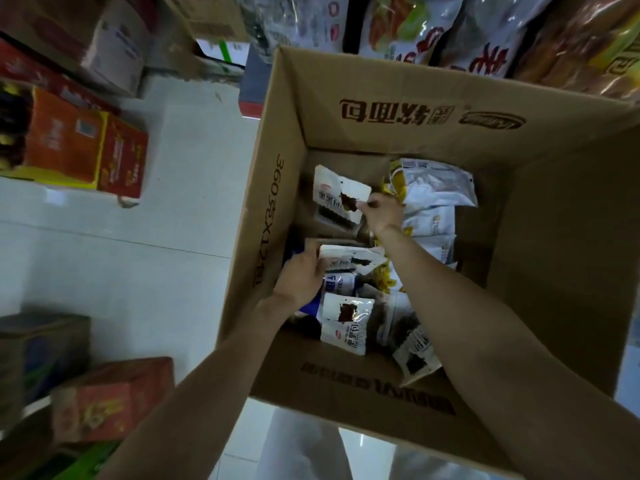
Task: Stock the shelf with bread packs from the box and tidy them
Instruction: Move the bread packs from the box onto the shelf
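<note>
While inside box [415, 133], both hands' fingers [369, 205] pinch bread packs [341, 195].

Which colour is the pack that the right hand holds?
White with a dark brown patch, seen in the head view: the pack in the right hand.

Person, head-camera view. Left hand [300, 277] and right hand [383, 212]: both bare, no gloves, rings or watch. Both forearms bare to the frame edge at 6 and 5 o'clock; no sleeve visible. Pale trouser legs [304, 448] at 6 o'clock.
</note>
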